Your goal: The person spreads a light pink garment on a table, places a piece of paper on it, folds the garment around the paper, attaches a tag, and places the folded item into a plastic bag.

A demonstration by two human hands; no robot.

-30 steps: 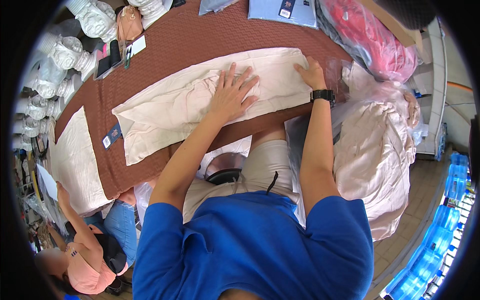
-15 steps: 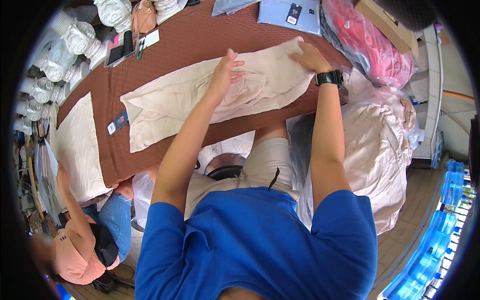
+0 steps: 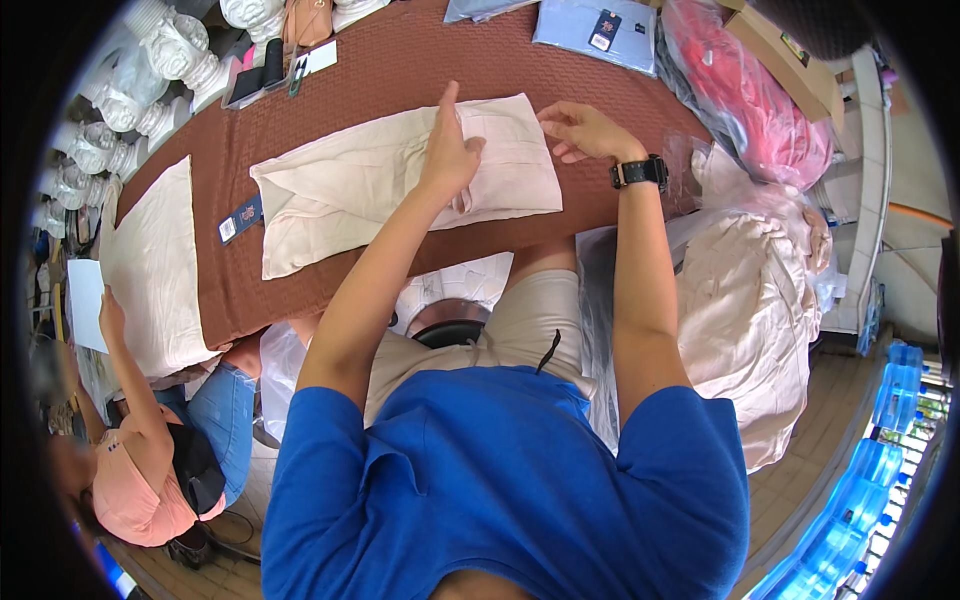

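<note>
A cream pair of trousers (image 3: 360, 190) lies flat across the brown woven table cover (image 3: 380, 70). My left hand (image 3: 448, 150) rests on its waist end, fingers together and pointing away from me, pressing the cloth. My right hand (image 3: 585, 130), with a black watch on the wrist, hovers just past the garment's right edge, fingers loosely spread and holding nothing. A dark hang tag (image 3: 240, 220) sticks out at the garment's left end.
Another cream garment (image 3: 150, 270) lies at the table's left, where a seated person in a pink top (image 3: 140, 480) handles it. Folded blue shirt (image 3: 595, 30), bagged pink clothes (image 3: 750, 110), a heap of bagged cream garments (image 3: 750, 310), white wrapped bundles (image 3: 130, 90).
My view and both hands have shifted toward the trousers' waist end. My left hand went from flat and spread to fingers together. My right hand lifted off the cloth's right edge.
</note>
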